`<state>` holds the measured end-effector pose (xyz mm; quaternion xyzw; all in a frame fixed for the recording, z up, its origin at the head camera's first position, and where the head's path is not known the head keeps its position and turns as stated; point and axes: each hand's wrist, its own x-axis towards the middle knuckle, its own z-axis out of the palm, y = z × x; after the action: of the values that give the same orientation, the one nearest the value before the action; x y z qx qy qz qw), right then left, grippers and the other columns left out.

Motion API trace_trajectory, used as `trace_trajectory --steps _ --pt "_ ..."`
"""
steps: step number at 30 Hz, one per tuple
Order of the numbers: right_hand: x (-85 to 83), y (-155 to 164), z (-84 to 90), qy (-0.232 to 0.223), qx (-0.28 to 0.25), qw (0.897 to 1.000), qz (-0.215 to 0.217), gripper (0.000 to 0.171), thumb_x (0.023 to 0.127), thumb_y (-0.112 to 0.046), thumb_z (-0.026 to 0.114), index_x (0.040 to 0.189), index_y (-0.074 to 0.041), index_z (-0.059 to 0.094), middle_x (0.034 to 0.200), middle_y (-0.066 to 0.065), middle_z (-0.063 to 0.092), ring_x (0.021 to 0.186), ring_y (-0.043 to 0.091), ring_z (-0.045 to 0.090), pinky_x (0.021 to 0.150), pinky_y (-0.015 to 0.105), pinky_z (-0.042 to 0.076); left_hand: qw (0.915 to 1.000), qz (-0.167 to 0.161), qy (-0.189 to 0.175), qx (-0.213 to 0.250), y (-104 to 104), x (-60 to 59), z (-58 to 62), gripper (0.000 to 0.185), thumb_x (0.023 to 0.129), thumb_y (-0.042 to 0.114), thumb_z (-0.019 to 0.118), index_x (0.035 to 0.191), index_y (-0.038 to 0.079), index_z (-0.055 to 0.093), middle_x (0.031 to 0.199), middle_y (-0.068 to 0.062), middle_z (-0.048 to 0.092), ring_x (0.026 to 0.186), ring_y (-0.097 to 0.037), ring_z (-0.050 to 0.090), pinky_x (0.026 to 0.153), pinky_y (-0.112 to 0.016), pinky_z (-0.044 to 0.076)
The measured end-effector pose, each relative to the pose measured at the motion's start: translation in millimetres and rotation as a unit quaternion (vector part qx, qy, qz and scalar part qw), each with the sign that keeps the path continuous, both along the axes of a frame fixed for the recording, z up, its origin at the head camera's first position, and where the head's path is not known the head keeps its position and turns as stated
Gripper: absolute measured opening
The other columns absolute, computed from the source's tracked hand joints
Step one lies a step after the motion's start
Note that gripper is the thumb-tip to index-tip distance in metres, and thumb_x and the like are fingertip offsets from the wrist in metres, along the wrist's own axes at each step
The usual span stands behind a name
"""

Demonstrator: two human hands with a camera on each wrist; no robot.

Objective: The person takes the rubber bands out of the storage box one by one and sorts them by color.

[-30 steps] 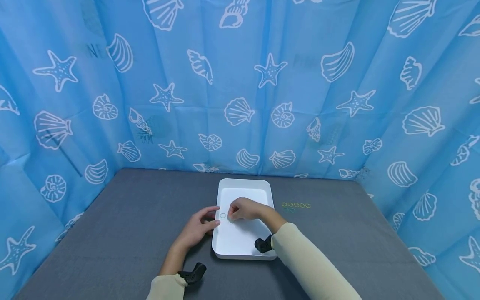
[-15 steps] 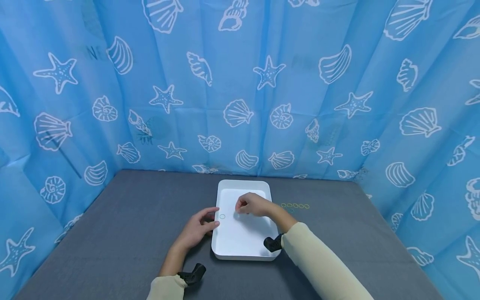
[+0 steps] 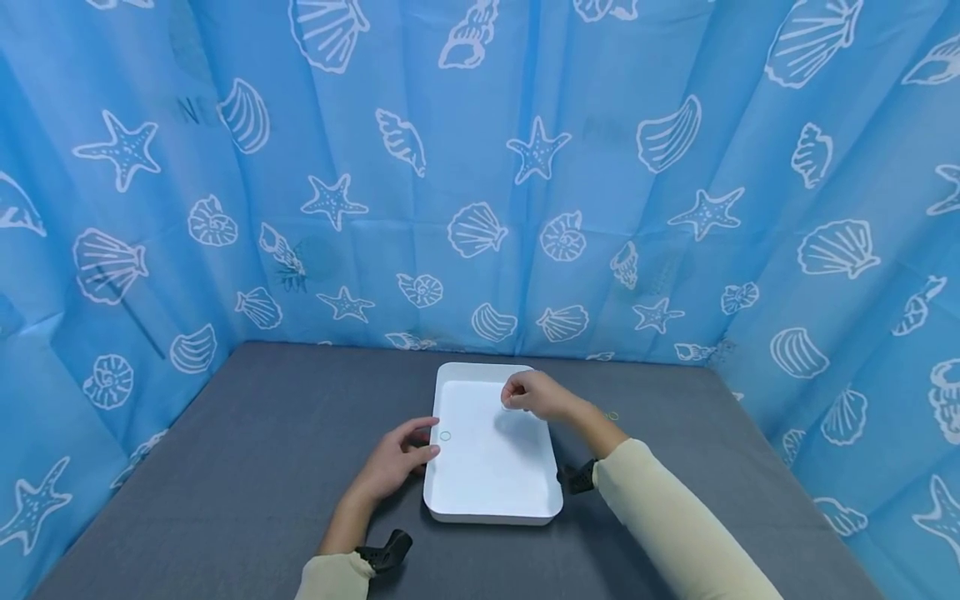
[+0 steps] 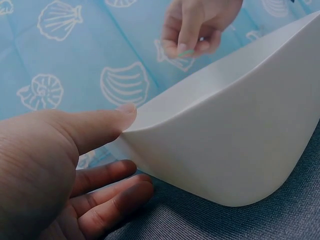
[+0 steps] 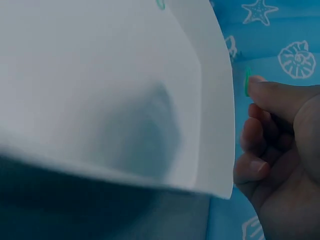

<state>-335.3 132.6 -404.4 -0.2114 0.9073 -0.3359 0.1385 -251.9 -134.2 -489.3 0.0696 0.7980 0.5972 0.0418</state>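
the right hand (image 3: 534, 395) hovers over the far right part of the white tray (image 3: 487, 492). its fingers are curled together and they pinch a small green ring (image 5: 247, 81) between thumb and fingertips; the left wrist view also shows a bit of green at those fingertips. the left hand (image 3: 395, 461) rests on the grey worktop (image 3: 247, 467) at the left side of the tray, with the thumb pressing on the rim and the other fingers relaxed and nearly straight under the edge, so it holds nothing, it only steadies the tray. another green ring (image 3: 446, 435) lies flat inside the tray, near the left wall and close to the left thumb. one yellow ring (image 3: 613, 415) shows on the worktop just right of the tray, partly hidden by the right wrist.

i think a good way is to bring the pinched ring low before opening the fingers, because such a light ring can bounce or roll. the left hand should keep the tray from sliding.
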Motion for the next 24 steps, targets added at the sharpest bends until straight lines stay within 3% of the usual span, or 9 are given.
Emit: trace_trajectory --steps 9,21,24 --pt "-5.9 37.8 -3.8 0.053 0.003 0.999 -0.010 0.008 0.096 -0.004 0.060 0.089 -0.004 0.063 0.080 0.003 0.056 0.071 0.017 0.049 0.064 0.031 0.044 1.0000 -0.002 0.002 0.001 0.4 0.1 -0.8 0.046 0.092 0.022 0.069 0.135 0.014 0.057 0.119 -0.015 0.059 0.080 -0.021 0.058 0.069 -0.035 0.054" --pt "4.7 78.7 -22.0 0.116 -0.046 0.992 -0.007 0.009 0.095 -0.003 0.059 0.086 -0.002 0.061 0.079 0.004 0.056 0.069 0.017 0.049 0.062 0.033 0.044 1.0000 -0.003 0.000 -0.004 -0.4 0.1 -1.8 0.045 0.092 0.022 0.069 0.135 0.016 0.057 0.118 -0.014 0.058 0.081 -0.021 0.059 0.070 -0.035 0.054" --pt "7.3 87.0 -27.4 0.123 -0.047 0.991 -0.023 0.009 0.094 -0.002 0.060 0.085 -0.002 0.061 0.079 0.003 0.055 0.070 0.016 0.049 0.062 0.033 0.044 1.0000 -0.003 0.001 -0.006 -0.4 0.1 -1.4 0.046 0.092 0.023 0.069 0.135 0.016 0.057 0.119 -0.014 0.058 0.080 -0.021 0.059 0.070 -0.034 0.054"
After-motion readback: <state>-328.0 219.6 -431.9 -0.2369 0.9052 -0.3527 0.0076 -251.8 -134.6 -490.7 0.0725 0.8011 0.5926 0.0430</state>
